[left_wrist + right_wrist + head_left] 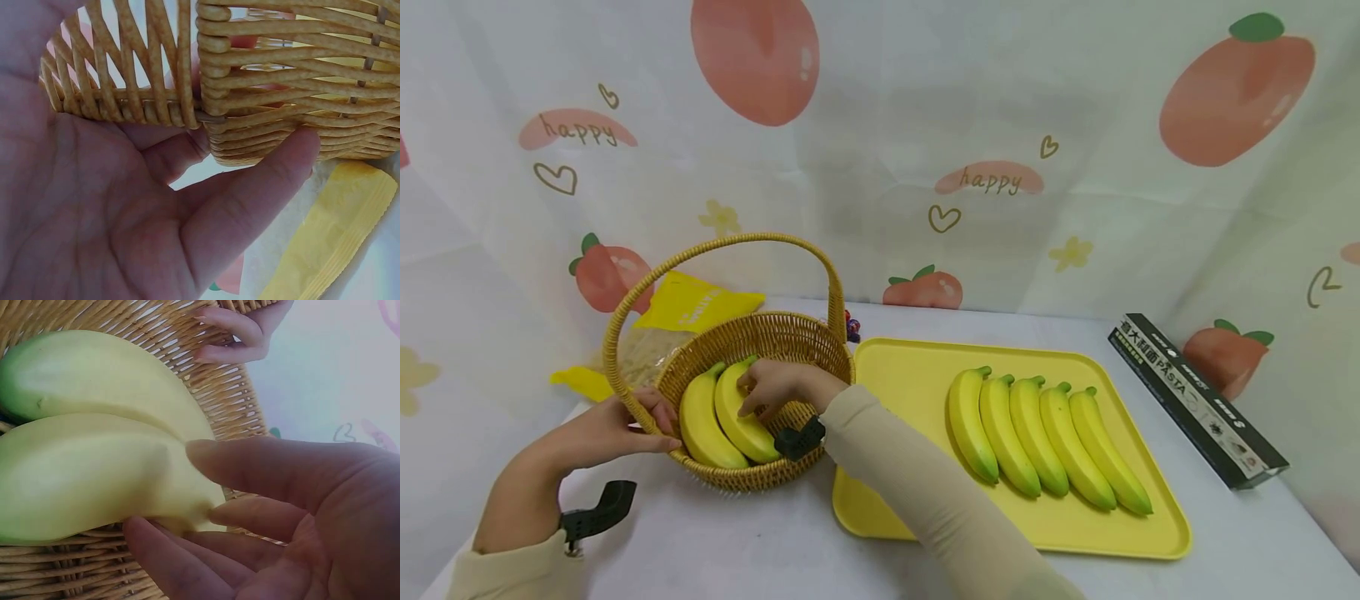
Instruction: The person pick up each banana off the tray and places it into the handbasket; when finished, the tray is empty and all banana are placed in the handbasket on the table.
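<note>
A wicker basket (752, 479) with a tall handle stands at the left of the table, with two yellow-green bananas lying in it. My right hand (767, 387) reaches into it and grips the right banana (741, 429). In the right wrist view my right hand (206, 487) has its thumb over that banana (81, 475) and its fingers under it, next to the other banana (94, 375). My left hand (655, 417) holds the basket's near-left rim. Its thumb presses the outer wall of the basket (281, 75), and its fingers (240, 334) curl over the rim.
A yellow tray (910, 392) lies right of the basket with several bananas (1045, 433) side by side on it. A dark pasta box (1195, 400) lies at the far right. A yellow-topped bag (692, 304) sits behind the basket. A printed curtain backs the table.
</note>
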